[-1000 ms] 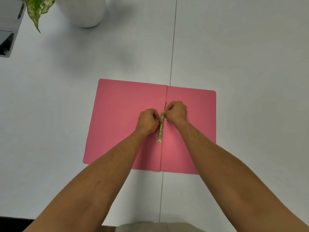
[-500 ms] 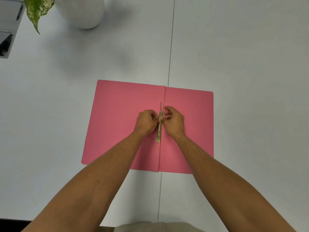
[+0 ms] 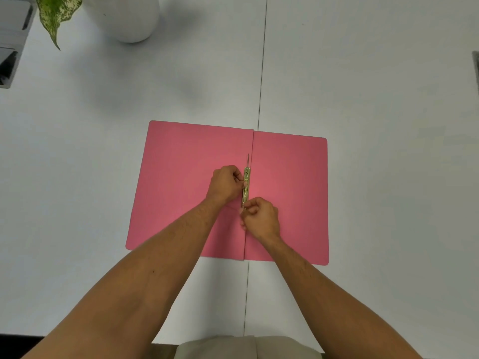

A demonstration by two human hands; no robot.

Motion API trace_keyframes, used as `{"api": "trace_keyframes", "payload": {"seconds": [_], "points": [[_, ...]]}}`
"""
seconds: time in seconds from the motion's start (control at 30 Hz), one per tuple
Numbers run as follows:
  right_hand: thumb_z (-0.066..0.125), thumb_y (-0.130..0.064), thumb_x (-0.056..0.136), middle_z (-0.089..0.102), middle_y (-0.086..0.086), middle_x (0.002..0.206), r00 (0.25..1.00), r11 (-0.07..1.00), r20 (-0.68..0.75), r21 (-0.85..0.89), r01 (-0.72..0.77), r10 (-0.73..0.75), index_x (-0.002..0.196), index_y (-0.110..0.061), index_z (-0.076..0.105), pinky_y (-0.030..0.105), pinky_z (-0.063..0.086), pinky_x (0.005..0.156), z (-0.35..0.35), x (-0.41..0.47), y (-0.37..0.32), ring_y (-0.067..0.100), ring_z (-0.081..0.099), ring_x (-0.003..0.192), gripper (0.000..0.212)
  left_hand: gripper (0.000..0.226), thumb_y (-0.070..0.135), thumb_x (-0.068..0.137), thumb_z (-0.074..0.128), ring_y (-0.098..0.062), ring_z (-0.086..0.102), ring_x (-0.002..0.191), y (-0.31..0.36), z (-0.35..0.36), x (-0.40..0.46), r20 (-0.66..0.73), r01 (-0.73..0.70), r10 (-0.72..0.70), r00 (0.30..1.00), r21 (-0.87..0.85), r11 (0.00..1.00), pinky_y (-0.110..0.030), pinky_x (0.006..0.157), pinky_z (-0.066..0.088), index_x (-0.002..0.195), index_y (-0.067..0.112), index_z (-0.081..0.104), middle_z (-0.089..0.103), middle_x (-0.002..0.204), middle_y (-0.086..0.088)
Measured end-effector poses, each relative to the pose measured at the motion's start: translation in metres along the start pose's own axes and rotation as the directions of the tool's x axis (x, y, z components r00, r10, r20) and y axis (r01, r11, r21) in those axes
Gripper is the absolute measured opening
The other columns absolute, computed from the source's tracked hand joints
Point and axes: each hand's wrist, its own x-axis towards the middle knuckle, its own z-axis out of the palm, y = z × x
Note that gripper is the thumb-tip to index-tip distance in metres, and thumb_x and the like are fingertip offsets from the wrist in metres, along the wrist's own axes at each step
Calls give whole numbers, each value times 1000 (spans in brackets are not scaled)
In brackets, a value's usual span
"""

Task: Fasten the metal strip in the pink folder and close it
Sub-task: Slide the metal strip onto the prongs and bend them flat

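While folder (image 3: 181, 190) lies open, metal strip (image 3: 246, 182) between both grips

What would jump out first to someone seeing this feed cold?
The pink folder, lying open flat mid-table, dominates. Both hands meet at its crease on the metal strip: the left hand at its middle, the right hand at its near end. A white pot stands far left.

Bare table (image 3: 375, 86) around folder (image 3: 186, 164)
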Motion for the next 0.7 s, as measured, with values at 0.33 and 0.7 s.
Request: {"api": "trace_keyframes", "payload": {"seconds": [0.33, 0.7], "points": [[60, -8, 84, 55, -8, 53, 979, 939, 8, -281, 199, -205, 73, -15, 61, 26, 42, 49, -1, -9, 17, 8, 46, 43, 13, 13, 11, 75, 79, -18, 63, 72, -2, 2, 0, -7, 15, -15, 1000, -5, 1000, -31, 72, 55, 80, 8, 67, 67, 76, -3], [57, -6, 85, 64, 4, 62, 944, 864, 27, -395, 313, -329, 84, -10, 64, 37, 51, 54, -6, -10, 25, 24, 56, 53, 8, 14, 11, 75, 79, -17, 62, 71, -3, 2, 2, -6, 8, -8, 1000, -3, 1000, -35, 75, 58, 82, 6, 68, 67, 76, -4]]}}
